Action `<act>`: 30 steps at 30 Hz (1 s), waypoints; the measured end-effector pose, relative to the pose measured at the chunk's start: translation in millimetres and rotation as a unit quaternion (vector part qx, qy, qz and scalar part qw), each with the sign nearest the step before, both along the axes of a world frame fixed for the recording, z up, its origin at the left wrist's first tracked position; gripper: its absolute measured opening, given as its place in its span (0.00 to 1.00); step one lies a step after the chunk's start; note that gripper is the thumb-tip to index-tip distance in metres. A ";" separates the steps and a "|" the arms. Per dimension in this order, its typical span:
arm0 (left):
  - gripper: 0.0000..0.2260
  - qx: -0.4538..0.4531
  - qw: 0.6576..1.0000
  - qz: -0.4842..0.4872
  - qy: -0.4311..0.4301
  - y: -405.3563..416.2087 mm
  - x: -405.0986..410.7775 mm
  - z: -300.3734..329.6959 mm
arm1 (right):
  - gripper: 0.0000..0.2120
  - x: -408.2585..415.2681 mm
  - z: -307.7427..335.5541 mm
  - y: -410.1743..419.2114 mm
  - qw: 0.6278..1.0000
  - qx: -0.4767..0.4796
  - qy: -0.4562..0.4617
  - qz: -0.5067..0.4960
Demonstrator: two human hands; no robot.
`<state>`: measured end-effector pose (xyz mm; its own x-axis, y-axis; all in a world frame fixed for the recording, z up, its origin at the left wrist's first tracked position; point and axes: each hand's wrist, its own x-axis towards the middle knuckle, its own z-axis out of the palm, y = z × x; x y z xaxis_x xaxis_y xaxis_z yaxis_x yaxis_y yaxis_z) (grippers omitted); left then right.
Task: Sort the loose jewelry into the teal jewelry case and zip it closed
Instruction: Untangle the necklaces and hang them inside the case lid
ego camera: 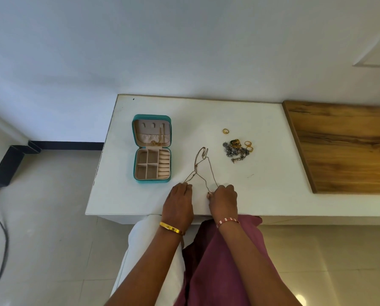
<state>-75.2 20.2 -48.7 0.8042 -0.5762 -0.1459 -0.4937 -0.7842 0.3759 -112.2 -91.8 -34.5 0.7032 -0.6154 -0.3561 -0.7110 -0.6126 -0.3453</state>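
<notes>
The teal jewelry case [136, 138] lies open on the white table [262, 191], its lid flat behind the base. A gold necklace [159, 138] hangs in the lid; the base compartments look empty. A thin gold chain [203, 161] stretches across the table from the middle toward me. My left hand [178, 204] pinches one end of it and my right hand [223, 200] pinches the other, both near the front edge. A heap of silver and gold jewelry [236, 150] lies to the right, with loose gold rings [248, 145] beside it and one gold ring [225, 131] behind it.
A wooden panel [343, 146] covers the table's right part. The table's left edge drops to a tiled floor [52, 206], where a dark cable [4, 239] runs. A white wall stands behind the table.
</notes>
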 end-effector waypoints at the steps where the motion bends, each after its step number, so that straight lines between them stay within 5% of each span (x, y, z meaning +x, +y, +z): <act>1: 0.26 -0.005 1.000 -0.004 0.007 1.0 -1.1 0.9 | 0.12 -1.3 0.6 -0.3 1.000 -0.001 0.003 0.000; 8: 0.22 -0.027 0.999 0.020 0.008 1.4 -3.6 0.8 | 0.03 -10.9 1.2 -22.6 0.986 0.097 -0.104 -0.091; 14: 0.22 -0.026 0.999 0.026 0.008 1.7 -2.9 3.5 | 0.06 -7.6 40.8 -42.4 0.822 0.454 -0.209 -0.273; 19: 0.22 -0.023 0.999 0.032 0.028 2.5 -3.4 5.4 | 0.06 6.6 88.2 -59.9 0.730 0.556 -0.289 -0.274; 30: 0.21 -0.036 0.997 0.044 0.060 3.6 -3.3 9.2 | 0.07 23.5 159.2 -68.9 0.724 0.531 -0.390 -0.206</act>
<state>-78.5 23.7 -39.5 0.8311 -0.5169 -0.2051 -0.3722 -0.7911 0.4854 -88.7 -160.8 124.7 0.7804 -0.5001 -0.3753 -0.0931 0.5006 -0.8606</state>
